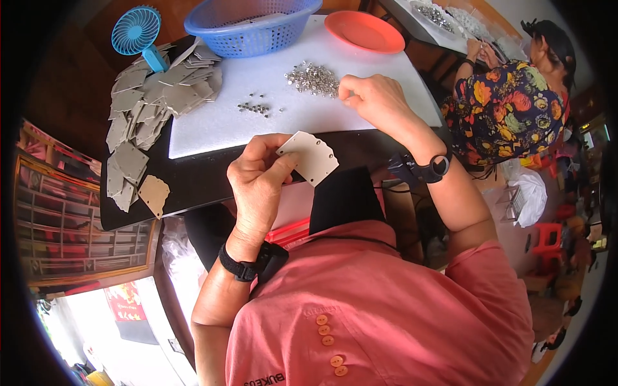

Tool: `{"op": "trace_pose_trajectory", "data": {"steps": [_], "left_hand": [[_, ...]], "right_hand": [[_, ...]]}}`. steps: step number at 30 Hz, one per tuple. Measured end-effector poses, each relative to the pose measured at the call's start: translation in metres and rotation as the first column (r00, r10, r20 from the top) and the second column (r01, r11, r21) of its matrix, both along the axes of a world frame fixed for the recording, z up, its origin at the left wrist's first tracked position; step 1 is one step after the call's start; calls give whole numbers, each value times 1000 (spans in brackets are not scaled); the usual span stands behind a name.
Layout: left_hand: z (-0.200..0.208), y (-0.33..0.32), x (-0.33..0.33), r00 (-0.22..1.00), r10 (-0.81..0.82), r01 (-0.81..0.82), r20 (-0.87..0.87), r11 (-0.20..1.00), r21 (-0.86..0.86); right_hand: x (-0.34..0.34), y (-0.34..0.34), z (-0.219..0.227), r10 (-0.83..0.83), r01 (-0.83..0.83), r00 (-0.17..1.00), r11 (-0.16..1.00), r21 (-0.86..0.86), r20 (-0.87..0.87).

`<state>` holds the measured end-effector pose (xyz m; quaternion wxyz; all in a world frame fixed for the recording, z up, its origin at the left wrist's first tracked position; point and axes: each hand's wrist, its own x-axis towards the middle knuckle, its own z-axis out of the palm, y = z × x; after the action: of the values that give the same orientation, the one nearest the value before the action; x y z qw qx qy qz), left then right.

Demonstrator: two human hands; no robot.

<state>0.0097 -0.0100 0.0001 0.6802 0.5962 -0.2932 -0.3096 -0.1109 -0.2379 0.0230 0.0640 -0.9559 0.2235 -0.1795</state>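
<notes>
My left hand (261, 177) pinches a pale grey card piece (312, 159) between thumb and fingers, in front of the table's near edge. The piece has a scalloped edge, with small metal-looking dots or holes along it. At the right side of a heap of small shiny metal studs (309, 78), my right hand (373, 96) has its fingers curled together. Whatever is between those fingertips is too small or hidden to make out. A smaller scatter of metal studs (255, 109) lies left of the heap, on the white foam sheet (219, 132).
Many grey card pieces (132, 106) are piled on the left, with one browner piece (154, 195) at the dark table's edge. A blue handheld fan (136, 32) stands among them. Behind are a blue basket (251, 35) and a red plate (365, 32). Another person (508, 103) works at the right.
</notes>
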Motion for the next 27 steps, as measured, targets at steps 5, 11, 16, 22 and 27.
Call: {"op": "trace_pose_trajectory", "data": {"steps": [5, 11, 16, 22, 27], "left_hand": [[-1, 0, 0, 1000, -1, 1, 9, 1000, -7], [-1, -1, 0, 1000, 7, -7, 17, 1000, -4], [-1, -1, -2, 1000, 20, -21, 23, 1000, 14], [-4, -5, -2, 998, 30, -31, 53, 1000, 7], [0, -8, 1, 996, 36, -41, 79, 997, 64]], "right_hand": [[-6, -4, 4, -51, 47, 999, 981, 188, 17], [-13, -7, 1, -135, 82, 983, 928, 363, 123], [-10, -2, 3, -93, 66, 992, 953, 295, 81], [-5, -7, 0, -13, 15, 1000, 989, 144, -12], [-3, -2, 3, -24, 29, 996, 998, 62, -86]]}}
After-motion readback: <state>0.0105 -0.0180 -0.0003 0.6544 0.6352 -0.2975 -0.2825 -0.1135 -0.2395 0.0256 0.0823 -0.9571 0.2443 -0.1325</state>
